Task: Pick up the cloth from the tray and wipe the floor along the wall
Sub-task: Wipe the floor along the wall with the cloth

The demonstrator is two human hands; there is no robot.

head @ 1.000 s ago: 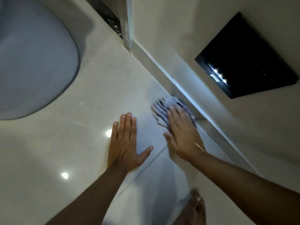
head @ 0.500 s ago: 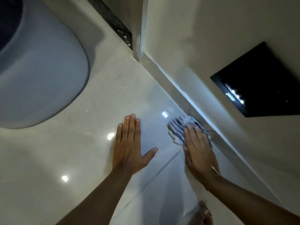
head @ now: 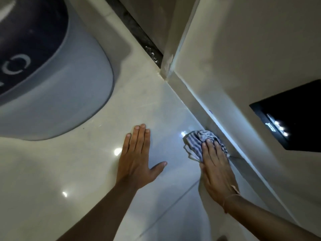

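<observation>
A crumpled blue-and-white striped cloth lies on the glossy pale tile floor, right against the skirting of the wall. My right hand presses flat on the cloth's near half, fingers pointing along the wall. My left hand rests flat on the floor to the left of the cloth, fingers together, thumb spread, holding nothing. No tray is in view.
A large round grey appliance with a dark top stands on the floor at the left. A black panel with small lights is set in the wall at right. A dark threshold strip runs beside a doorframe corner ahead.
The right hand and cloth have slid forward along the skirting toward the doorframe corner. The view has shifted forward with them. The left hand stays planted on the floor.
</observation>
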